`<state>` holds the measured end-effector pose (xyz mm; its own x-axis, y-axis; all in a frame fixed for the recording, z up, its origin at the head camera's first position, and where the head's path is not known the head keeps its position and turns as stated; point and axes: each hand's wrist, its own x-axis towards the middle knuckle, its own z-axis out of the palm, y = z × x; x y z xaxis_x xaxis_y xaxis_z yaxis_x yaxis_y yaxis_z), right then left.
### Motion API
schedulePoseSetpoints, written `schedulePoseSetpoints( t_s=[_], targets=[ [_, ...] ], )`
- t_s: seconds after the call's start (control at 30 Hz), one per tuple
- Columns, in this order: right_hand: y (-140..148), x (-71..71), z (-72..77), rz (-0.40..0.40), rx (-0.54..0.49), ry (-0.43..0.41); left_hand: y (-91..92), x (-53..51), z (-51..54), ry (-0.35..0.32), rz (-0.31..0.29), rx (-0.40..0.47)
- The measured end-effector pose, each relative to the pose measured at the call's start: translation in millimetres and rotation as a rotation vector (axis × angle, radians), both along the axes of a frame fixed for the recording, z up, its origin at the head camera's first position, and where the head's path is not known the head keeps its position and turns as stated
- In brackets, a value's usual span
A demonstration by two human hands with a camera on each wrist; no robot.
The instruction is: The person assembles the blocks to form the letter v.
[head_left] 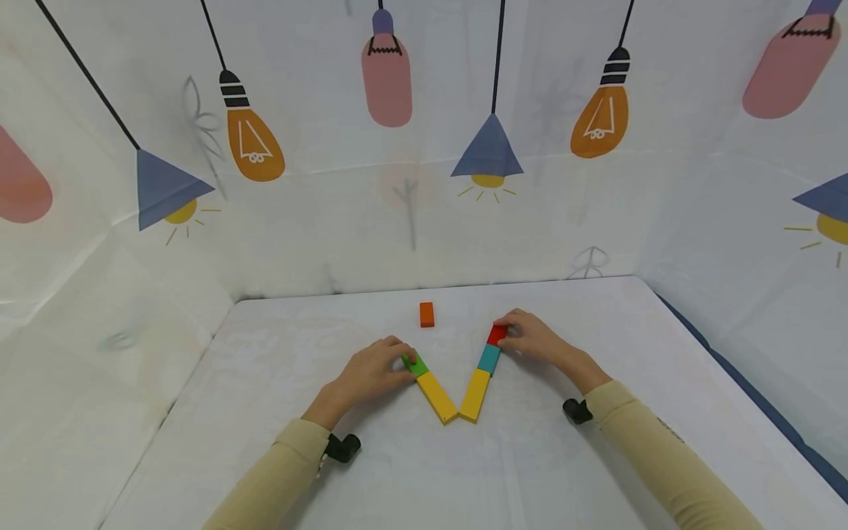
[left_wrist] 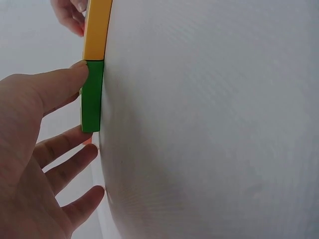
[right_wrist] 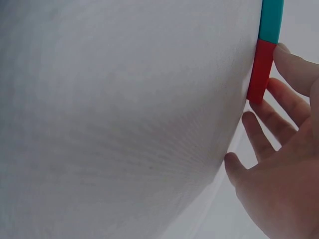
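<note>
Several blocks lie on the white table in a V. Its left arm has a long yellow block (head_left: 437, 398) with a green block (head_left: 419, 366) at its far end. My left hand (head_left: 369, 373) pinches that green block; the left wrist view shows the thumb on its side and a finger at its end. In the right arm, a yellow block (head_left: 475, 395), a teal block (head_left: 489, 359) and a red block (head_left: 496, 335) follow end to end. My right hand (head_left: 535, 341) pinches the red block, covering part of it. The two yellow blocks meet or nearly meet at the near point.
An orange block (head_left: 427, 315) lies apart, beyond the V near the table's back. White cloth (head_left: 411, 258) printed with lamps hangs behind the table (head_left: 563, 478). A black wrist device (head_left: 343, 447) sits at the left sleeve, another (head_left: 577, 411) at the right.
</note>
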<state>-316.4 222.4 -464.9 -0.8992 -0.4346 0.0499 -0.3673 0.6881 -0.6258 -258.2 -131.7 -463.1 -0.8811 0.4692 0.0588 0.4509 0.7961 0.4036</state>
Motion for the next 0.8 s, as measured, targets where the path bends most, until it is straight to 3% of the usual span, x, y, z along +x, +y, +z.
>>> schedulePoseSetpoints(
  t_s=[0.3,0.8],
  targets=[
    [0.0,-0.4,-0.7,0.008,0.018,0.021,-0.5,-1.6,-1.3,-0.017,-0.006,0.010],
    [-0.5,-3.0,-3.1,-0.007,0.022,0.009,1.2,-12.3,-1.1,-0.028,0.032,0.014]
  ],
)
